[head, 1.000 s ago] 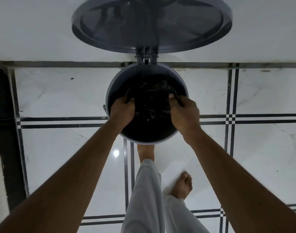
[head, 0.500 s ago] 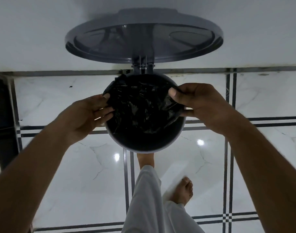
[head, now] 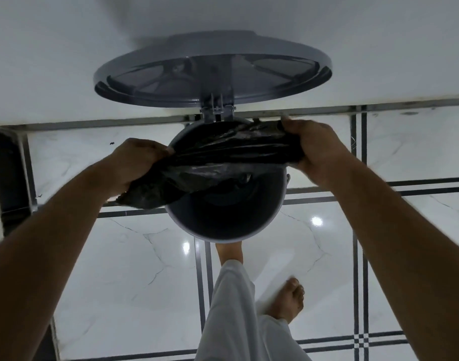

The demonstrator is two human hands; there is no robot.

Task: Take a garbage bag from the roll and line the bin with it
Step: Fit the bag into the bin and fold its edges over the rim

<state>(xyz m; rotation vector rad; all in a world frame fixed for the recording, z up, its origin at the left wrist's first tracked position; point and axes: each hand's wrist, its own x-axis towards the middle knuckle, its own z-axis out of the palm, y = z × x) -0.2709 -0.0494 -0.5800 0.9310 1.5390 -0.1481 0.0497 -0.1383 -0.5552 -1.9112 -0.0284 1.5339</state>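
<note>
A round grey pedal bin [head: 220, 230] stands on the floor below me, its lid [head: 212, 74] swung up against the wall. A black garbage bag [head: 218, 162] is stretched across the bin's mouth, its mouth pulled wide. My left hand [head: 134, 165] grips the bag's edge at the bin's left rim, where the bag bunches over the outside. My right hand [head: 317, 149] grips the opposite edge past the far right rim. The near half of the bin's inside is uncovered. No bag roll is in view.
Glossy white marble floor [head: 119, 282] with black line bands surrounds the bin. A white wall [head: 67, 48] rises behind it. My foot [head: 229, 252] rests at the bin's base, the other foot [head: 288, 298] to the right. A dark opening [head: 7, 173] lies at far left.
Both hands came up out of the bin holding the bag and moved apart, stretching its mouth over the left and far right rim. The view shifted down slightly.
</note>
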